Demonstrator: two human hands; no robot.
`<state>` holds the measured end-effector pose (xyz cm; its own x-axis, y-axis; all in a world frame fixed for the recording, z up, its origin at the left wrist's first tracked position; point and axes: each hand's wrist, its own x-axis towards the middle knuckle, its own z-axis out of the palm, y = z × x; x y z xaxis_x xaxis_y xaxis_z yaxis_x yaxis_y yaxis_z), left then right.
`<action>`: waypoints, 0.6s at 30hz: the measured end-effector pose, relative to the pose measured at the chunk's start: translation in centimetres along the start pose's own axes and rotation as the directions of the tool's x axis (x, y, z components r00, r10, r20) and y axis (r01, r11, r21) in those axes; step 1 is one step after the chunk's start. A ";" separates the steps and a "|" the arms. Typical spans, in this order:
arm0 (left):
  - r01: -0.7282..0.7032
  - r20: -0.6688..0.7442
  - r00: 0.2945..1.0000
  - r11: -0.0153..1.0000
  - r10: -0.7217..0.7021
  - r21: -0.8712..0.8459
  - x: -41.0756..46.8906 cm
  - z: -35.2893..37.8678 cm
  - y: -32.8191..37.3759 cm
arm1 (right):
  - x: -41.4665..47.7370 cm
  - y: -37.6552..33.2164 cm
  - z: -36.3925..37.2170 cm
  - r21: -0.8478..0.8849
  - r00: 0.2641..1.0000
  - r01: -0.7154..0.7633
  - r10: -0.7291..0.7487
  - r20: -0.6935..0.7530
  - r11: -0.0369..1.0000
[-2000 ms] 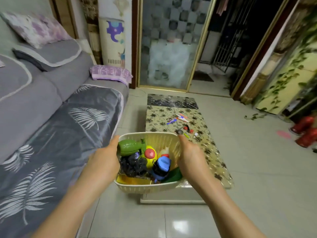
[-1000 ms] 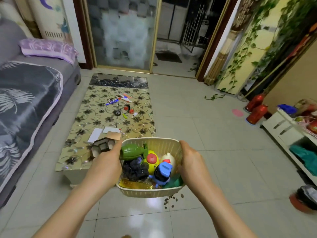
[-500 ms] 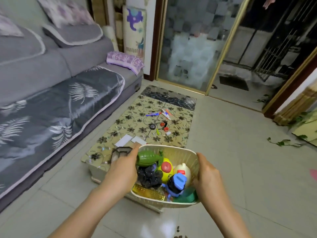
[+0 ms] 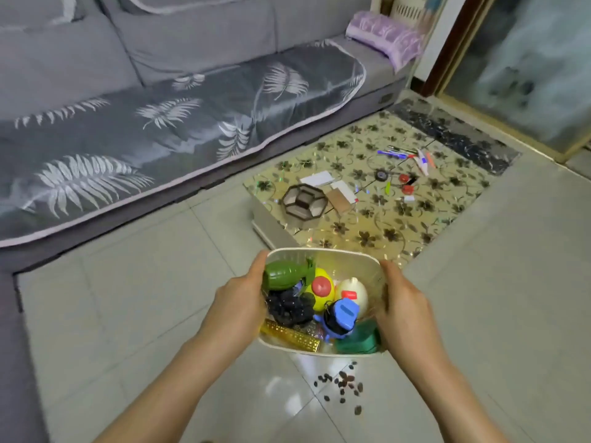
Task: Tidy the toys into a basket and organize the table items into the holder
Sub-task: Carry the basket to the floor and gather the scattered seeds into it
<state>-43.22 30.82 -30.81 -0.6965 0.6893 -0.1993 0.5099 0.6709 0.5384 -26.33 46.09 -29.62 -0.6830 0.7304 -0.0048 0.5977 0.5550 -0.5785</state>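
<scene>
A cream plastic basket (image 4: 335, 255) full of toys hangs over the tiled floor. My left hand (image 4: 238, 302) grips its left side and my right hand (image 4: 404, 306) grips its right side. Inside lie a green grenade toy (image 4: 284, 276), a yellow toy with a red button (image 4: 321, 287), a blue toy (image 4: 342, 314), a black cluster (image 4: 289, 306) and a gold bar (image 4: 289, 335). Beyond the basket, on the low floral table (image 4: 399, 225), stands a dark hexagonal holder (image 4: 303, 203), with pens (image 4: 409, 155), cards (image 4: 339, 195) and small bits scattered around it.
A grey sofa (image 4: 160, 123) with a leaf-print cover runs along the left and back. A purple cushion (image 4: 383, 39) lies at its far end. Dark seeds (image 4: 342, 383) are scattered on the floor under the basket. A glass door (image 4: 527, 68) stands at the right.
Both hands kept hold of the basket while the view swung left and down; the basket is now off the table, in front of its near corner, above the floor.
</scene>
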 end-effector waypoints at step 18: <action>0.267 0.143 0.954 0.964 -0.264 0.001 4.7 38.1 -32.8 | -3.6 23.0 45.3 0.178 0.869 -0.405 0.318 0.380 0.897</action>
<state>-43.97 22.44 -80.56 -0.7267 0.5192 -0.4498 0.3058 0.8308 0.4650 -29.14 38.19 -79.89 -0.5631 0.6598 -0.4975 0.7380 0.1307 -0.6620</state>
